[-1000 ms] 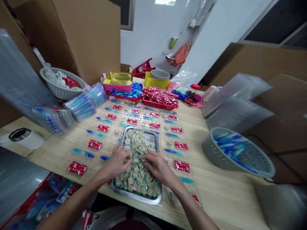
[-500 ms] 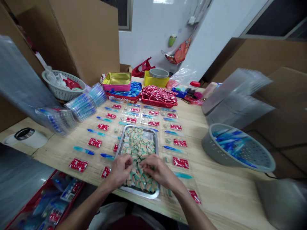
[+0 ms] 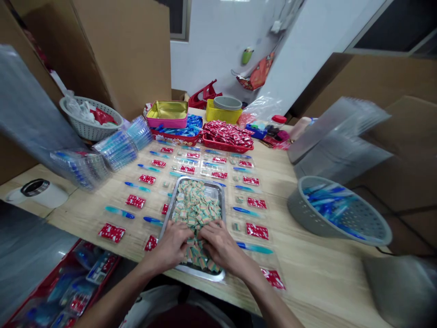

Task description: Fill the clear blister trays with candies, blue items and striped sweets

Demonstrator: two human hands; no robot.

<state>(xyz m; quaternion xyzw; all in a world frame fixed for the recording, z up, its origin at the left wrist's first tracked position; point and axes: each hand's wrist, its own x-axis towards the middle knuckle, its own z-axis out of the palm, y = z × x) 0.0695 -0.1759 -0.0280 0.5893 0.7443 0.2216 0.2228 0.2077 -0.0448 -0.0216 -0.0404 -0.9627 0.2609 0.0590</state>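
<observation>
A metal tray [image 3: 223,200] holds a heap of small striped erasers [image 3: 196,200], green and pinkish. My left hand [image 3: 175,243] reaches over its left side, fingers curled down into the heap. Opposite it, my right hand [image 3: 221,243] is bent over the erasers in the same way, close to the left one. Both sets of fingertips are partly hidden among the pieces. Around the tray lie clear plastic packs with blue pens [image 3: 119,212] and red patterned packets [image 3: 112,232]; some also hold an eraser.
A grey basket of blue pens [image 3: 341,228] stands at right. Red packets fill a red tray [image 3: 228,148] at the back, beside a pink tin [image 3: 167,122]. Stacked clear packs [image 3: 116,148] and a white mug [image 3: 44,195] are at left. A red bin [image 3: 51,273] sits below the table edge.
Both hands have pressed lower into the erasers, their fingers curling further into the heap. The tray seems to have shifted very slightly; the packs around it look unchanged.
</observation>
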